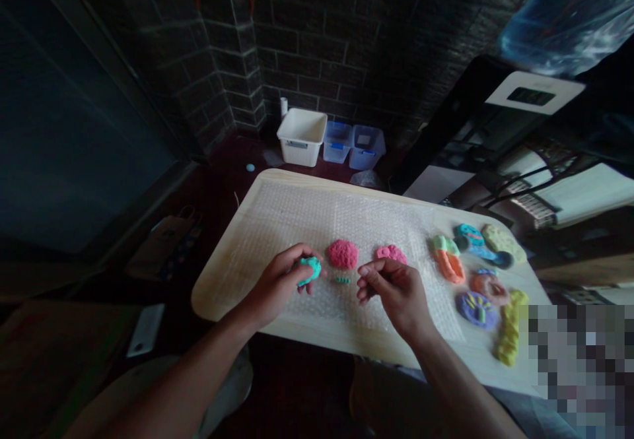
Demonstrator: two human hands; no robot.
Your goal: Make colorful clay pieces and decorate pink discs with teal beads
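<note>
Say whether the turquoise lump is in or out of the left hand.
In: the left hand curls around the turquoise lump, clasping it.

Table (218, 292): open lane over bubble wrap (297, 208), far left corner along far edge. Right end blocked, clay shapes (476, 309) crowd that edge. Pink lump (343, 254), green strip (343, 280) sit between left hand (284, 272) and right hand (396, 288). Near edge open between forearms (211, 346).

And beyond the hands (400, 294), a dark brick wall (327, 43) is dimly lit! The reddish floor (225, 171) is sunk in shadow, the left is filled by a bluish panel (84, 115), and below, a pale desk (218, 287) is softly brightened.
</note>
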